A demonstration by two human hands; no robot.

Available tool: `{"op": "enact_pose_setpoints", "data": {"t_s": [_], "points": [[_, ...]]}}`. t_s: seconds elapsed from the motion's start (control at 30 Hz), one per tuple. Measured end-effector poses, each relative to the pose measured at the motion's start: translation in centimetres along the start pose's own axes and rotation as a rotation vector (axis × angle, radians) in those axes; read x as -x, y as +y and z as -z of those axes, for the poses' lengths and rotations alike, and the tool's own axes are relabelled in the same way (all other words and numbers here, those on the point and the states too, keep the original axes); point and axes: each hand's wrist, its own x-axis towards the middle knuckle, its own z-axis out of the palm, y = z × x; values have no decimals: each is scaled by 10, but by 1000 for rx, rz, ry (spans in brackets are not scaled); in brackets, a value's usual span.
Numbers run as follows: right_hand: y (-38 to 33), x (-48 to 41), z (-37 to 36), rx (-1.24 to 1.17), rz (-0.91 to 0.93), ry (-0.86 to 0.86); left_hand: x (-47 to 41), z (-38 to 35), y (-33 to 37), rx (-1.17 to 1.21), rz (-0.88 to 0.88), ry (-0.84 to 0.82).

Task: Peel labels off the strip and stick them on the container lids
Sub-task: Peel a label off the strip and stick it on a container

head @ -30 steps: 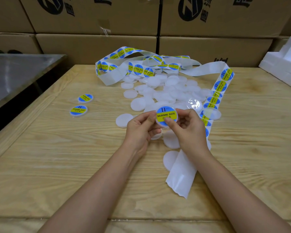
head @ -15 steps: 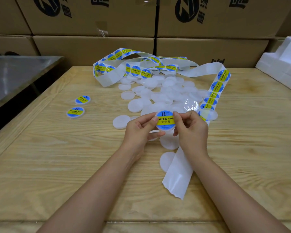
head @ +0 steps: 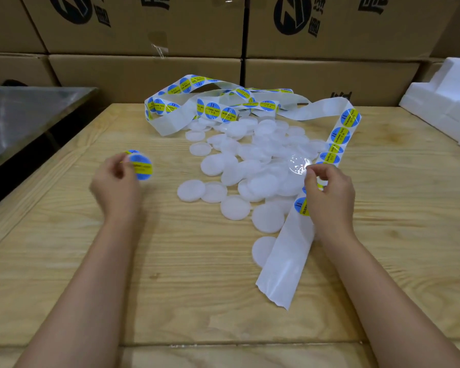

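**Ana:** Since you have the wider look, what fills the back?

**Ben:** Stacked cardboard boxes [head: 144, 73] with dark printing, wall to wall. In front of them is the wooden table [head: 170, 274], a metal tabletop [head: 24, 118] off its left edge, and white foam blocks [head: 446, 102] at the far right.

**Ana:** And on the wood?

**Ben:** The label strip [head: 284, 261] loops across the far side, carrying blue-and-yellow round labels. It then runs down the right toward the person, and its near end is bare backing. A pile of plain white lids [head: 263, 155] spreads in the middle, between the loops and that bare tail. A few lie singly at the near edge, and one clear disc [head: 299, 163] sits on top.

**Ana:** The hands?

**Ben:** They are well apart. The left hand [head: 114, 184] is out to the left of the pile and grips a labelled lid [head: 142, 167] by its rim in its fingertips. The lid is blurred, with its label facing the camera. The right hand [head: 329, 192] is over the strip just right of the pile, fingers curled, thumb and forefinger pinching at the strip. I can't tell whether a label has lifted.
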Motion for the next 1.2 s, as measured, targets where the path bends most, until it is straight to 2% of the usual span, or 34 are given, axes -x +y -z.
{"op": "enact_pose_setpoints", "data": {"t_s": [0.1,0.23,0.37,0.47,0.6,0.77,0.9,1.03,1.2], "points": [[14,-10,12,124,-4,-39,-18,14,-21,-269,74,99],[28,-16,21,246,-61,-189,-22,16,-24,-483,151,53],[33,-17,17,323,-36,-310,-19,16,-22,-527,130,38],[36,-18,18,368,-15,-434,-12,12,-11,-422,-36,76],[43,-19,22,514,0,-588,11,-6,6,-272,-364,-12],[42,-18,20,485,-45,-546,47,-30,22,-189,-620,-243],[40,-20,21,451,5,-435,80,-42,33,-144,-703,-496],[37,-18,20,373,9,-324,115,-51,46,-115,-827,-662],[34,-17,21,379,24,-262,148,-63,54,-127,-876,-863]]}}
